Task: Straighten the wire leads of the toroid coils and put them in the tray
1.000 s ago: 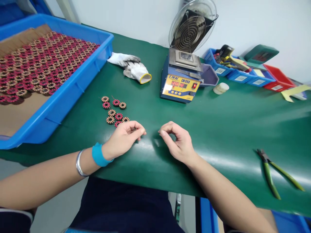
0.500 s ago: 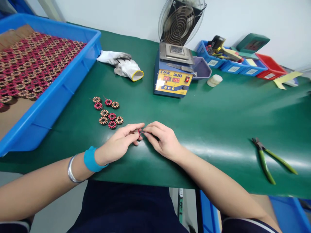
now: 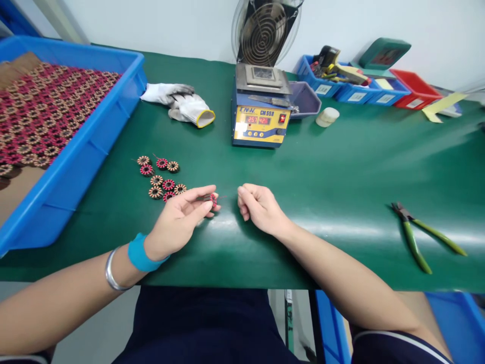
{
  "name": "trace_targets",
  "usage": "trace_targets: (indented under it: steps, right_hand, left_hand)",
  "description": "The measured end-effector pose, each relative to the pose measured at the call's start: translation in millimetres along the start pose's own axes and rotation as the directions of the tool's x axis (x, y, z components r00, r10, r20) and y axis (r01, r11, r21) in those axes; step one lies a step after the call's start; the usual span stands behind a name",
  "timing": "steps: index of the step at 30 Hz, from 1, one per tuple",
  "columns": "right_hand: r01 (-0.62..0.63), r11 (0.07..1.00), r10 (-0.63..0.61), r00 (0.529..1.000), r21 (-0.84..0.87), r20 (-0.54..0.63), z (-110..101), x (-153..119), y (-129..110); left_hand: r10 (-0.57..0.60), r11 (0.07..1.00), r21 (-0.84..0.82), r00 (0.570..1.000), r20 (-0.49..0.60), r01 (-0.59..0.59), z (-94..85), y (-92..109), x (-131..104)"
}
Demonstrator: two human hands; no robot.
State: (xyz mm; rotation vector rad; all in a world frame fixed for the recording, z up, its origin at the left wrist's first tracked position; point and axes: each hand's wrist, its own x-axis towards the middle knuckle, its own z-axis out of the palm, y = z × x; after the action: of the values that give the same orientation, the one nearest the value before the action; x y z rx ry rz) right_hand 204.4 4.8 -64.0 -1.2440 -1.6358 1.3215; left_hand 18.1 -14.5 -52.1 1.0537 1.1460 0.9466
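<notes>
My left hand holds a small toroid coil with red winding between thumb and fingers, just above the green mat. A thin wire sticks out of the coil to the right. My right hand is a short way to the right, apart from the wire. Its fingers are curled closed, and nothing shows in them. Several more toroid coils, some red and some copper-coloured, lie in a loose group beyond my left hand, which partly covers the nearest ones.
A blue tray full of coils stands at the left. White gloves lie behind, beside a solder pot with a lit display and a fan. Green-handled cutters lie at the right. Small bins line the wall.
My right hand has come off the wire and moved slightly right, its fingers curling in. The coil in my left hand has turned, showing its red face. The whole view has shifted a little.
</notes>
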Motion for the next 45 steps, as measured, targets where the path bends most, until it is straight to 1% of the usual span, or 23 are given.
trace_targets:
  steps: [2, 5, 7, 9, 11, 13, 14, 15, 19, 21, 24, 25, 26, 29, 31, 32, 34, 36, 38, 39, 41, 43, 45]
  right_hand:
    - [0.046, 0.999, -0.046, 0.999, -0.010, -0.027, 0, -1, 0]
    - [0.163, 0.982, -0.156, 0.985, -0.098, 0.069, 4, -3, -2]
    - [0.178, 0.979, -0.167, 0.980, -0.095, 0.111, 5, -3, -2]
    - [0.135, 0.991, -0.134, 0.990, -0.018, 0.055, 2, 0, -1]
    - [0.095, 0.993, -0.090, 0.993, 0.064, -0.077, -5, 3, -1]
    - [0.098, 0.992, -0.081, 0.980, 0.082, -0.183, -11, 4, -1]
    - [0.105, 0.993, -0.091, 0.977, 0.062, -0.191, -12, 3, -2]
    - [0.112, 0.993, -0.106, 0.981, 0.030, -0.160, -11, 2, -3]
    - [0.176, 0.979, -0.168, 0.982, -0.104, 0.083, -2, -2, -5]
    - [0.174, 0.982, -0.170, 0.984, -0.079, 0.055, -1, -1, -3]
    - [0.141, 0.990, -0.142, 0.982, -0.012, -0.123, -6, 1, -2]
    - [0.139, 0.990, -0.140, 0.978, -0.022, -0.153, -7, 0, -2]
    - [0.136, 0.990, -0.141, 0.979, -0.048, -0.144, -7, -1, -3]
    - [0.152, 0.979, -0.146, 0.988, -0.133, 0.052, 0, -9, -7]
    - [0.169, 0.974, -0.152, 0.981, -0.148, 0.120, 5, -14, -8]
    - [0.171, 0.975, -0.159, 0.983, -0.139, 0.096, 6, -14, -9]
    - [0.161, 0.979, -0.166, 0.986, -0.124, -0.025, 5, -14, -8]
    - [0.180, 0.974, -0.204, 0.963, -0.140, -0.174, 1, -11, -6]
    - [0.292, 0.932, -0.343, 0.904, -0.216, -0.256, 1, -10, -6]
    - [0.370, 0.891, -0.433, 0.868, -0.263, -0.245, 3, -10, -6]
    - [0.497, 0.797, -0.570, 0.807, -0.344, -0.155, 7, -10, -5]
    - [0.516, 0.760, -0.588, 0.805, -0.395, -0.080, 10, -9, -4]
    - [0.468, 0.780, -0.554, 0.825, -0.416, -0.109, 7, -7, -3]
  left_hand:
    - [-0.010, 0.999, -0.035, 1.000, -0.028, 0.009, -1.3, 0, 2]
    - [-0.016, 0.998, -0.063, 1.000, -0.019, 0.014, -2.3, -1, 4]
    - [-0.019, 0.998, -0.057, 1.000, 0.000, 0.019, -2.7, -2, 4]
    - [-0.021, 0.999, -0.043, 1.000, 0.009, 0.021, -3.1, -2, 4]
    - [-0.015, 0.999, -0.038, 1.000, 0.007, 0.015, -3.7, -3, 4]
    - [-0.005, 0.999, -0.046, 1.000, -0.004, 0.004, -3.9, -3, 5]
    - [-0.002, 0.999, -0.054, 1.000, -0.008, 0.002, -3.8, -3, 5]
    - [-0.004, 0.998, -0.065, 1.000, -0.012, 0.003, -3.6, -3, 5]
    - [-0.022, 0.997, -0.068, 1.000, -0.008, 0.021, -2.5, -2, 5]
    - [-0.016, 1.000, -0.025, 1.000, 0.008, 0.016, -2.6, -1, 5]
    - [0.012, 0.999, 0.039, 1.000, 0.026, -0.013, -3.8, -1, 4]
    - [0.023, 0.998, 0.049, 0.999, 0.027, -0.024, -4.3, -1, 5]
    - [0.035, 0.998, 0.052, 0.999, 0.026, -0.036, -4.8, -2, 5]
    - [0.064, 0.997, 0.030, 0.998, 0.018, -0.065, -5.3, -4, 6]
    - [0.069, 0.997, 0.017, 0.998, 0.017, -0.069, -5.0, -5, 6]
    - [0.066, 0.998, 0.017, 0.998, 0.020, -0.067, -4.6, -5, 6]
    - [0.059, 0.998, 0.023, 0.998, 0.028, -0.059, -3.8, -5, 5]
    - [0.052, 0.998, 0.028, 0.998, 0.029, -0.053, -2.8, -5, 4]
    - [0.043, 0.999, 0.028, 0.998, 0.036, -0.044, -1.5, -7, 4]
    - [0.042, 0.999, 0.027, 0.998, 0.044, -0.043, -0.8, -7, 3]
    - [0.047, 0.998, 0.029, 0.997, 0.062, -0.049, 0.7, -9, 2]
    - [0.055, 0.998, 0.031, 0.996, 0.075, -0.058, 2.0, -9, 1]
    - [0.064, 0.998, 0.019, 0.996, 0.061, -0.066, 2.8, -7, 0]
